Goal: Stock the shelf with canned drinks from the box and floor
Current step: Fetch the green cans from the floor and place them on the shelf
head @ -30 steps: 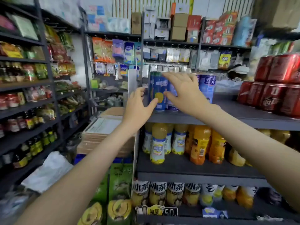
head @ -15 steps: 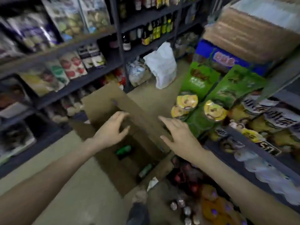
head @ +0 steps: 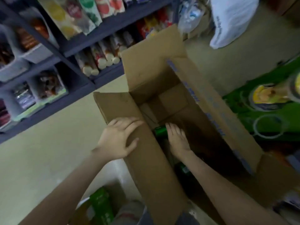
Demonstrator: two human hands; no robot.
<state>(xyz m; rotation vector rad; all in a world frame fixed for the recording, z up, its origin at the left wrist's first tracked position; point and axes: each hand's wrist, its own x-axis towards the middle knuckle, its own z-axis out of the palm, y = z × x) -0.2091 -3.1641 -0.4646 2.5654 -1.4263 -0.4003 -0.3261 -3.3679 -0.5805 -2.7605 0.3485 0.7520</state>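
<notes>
An open brown cardboard box (head: 215,101) stands on the floor below me. Deep inside it lies a green can (head: 159,132) on its side. My right hand (head: 177,140) reaches down into the box, its fairly straight fingers lying against that can. A second green can (head: 183,168) shows dimly in the shadow under my right forearm. My left hand (head: 120,138) rests flat, fingers spread, on the box's left flap. The rest of the box bottom is dark.
A dark shelf unit (head: 78,46) of snack packs and tubes runs along the left. A white plastic bag (head: 230,21) lies on the floor beyond the box. Green packages (head: 267,101) hang at the right. A green pack (head: 102,207) sits by my feet.
One second ago both hands were at blue cans on the shelf. My view has dropped to the box; my right hand has gone down to the green can and my left onto the flap.
</notes>
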